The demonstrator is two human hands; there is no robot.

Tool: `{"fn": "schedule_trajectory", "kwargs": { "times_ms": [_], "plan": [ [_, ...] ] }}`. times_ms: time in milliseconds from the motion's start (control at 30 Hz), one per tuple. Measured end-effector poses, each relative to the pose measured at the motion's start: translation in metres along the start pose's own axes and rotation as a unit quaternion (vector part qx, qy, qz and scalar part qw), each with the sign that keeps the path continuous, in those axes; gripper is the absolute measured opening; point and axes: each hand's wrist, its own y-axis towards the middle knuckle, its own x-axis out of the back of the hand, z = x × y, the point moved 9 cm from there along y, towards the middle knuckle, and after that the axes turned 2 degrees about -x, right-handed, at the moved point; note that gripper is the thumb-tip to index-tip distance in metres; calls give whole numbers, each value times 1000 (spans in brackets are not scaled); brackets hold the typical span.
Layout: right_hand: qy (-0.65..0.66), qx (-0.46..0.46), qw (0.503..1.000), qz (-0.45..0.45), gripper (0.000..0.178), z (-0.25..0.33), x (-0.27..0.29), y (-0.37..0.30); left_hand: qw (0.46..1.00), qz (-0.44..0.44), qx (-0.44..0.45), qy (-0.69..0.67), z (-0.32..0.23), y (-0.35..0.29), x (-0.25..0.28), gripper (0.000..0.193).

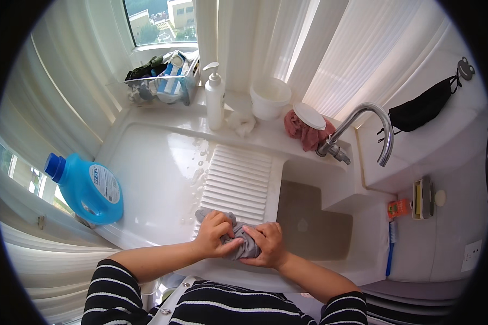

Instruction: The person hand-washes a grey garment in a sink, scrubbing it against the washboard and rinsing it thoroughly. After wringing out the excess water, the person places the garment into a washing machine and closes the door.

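Observation:
A bunched grey cloth [245, 249] lies at the near end of the ribbed washboard [237, 179], and both my hands grip it. My left hand [216, 236] is closed round its left part, with a bit of the cloth sticking out beyond the fingers. Close beside it, my right hand [267, 245] has its fingers wrapped over the right part, near the sink's edge. The cloth looks twisted between the two hands. What kind of cloth it is, I cannot tell.
Right of the washboard is a sink basin [339, 203] holding water, under a curved metal faucet [366, 108]. A blue detergent bottle [89, 189] stands at left. Along the back are a clear bin [187, 86], a white pump bottle [214, 100], a white tub [270, 100] and a pink cloth [303, 132].

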Motion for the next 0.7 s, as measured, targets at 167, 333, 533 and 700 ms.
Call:
{"fn": "schedule_trajectory", "kwargs": {
  "times_ms": [167, 333, 533, 700],
  "plan": [
    [-4, 0, 999, -46, 51, -67, -22, 54, 991, -73, 87, 67, 67, 43, -5, 20],
    [-20, -71, 995, -64, 44, -95, -10, 86, 962, 12, 261, 82, 110, 87, 0, 37],
    [6, 177, 983, -37, 35, 29, 1, -7, 998, -11, -50, 35, -6, -10, 10, 36],
    [45, 21, 996, -79, 24, -55, -29, 61, 983, -89, 117, 113, 63, 35, 10, 25]
  ]
}}
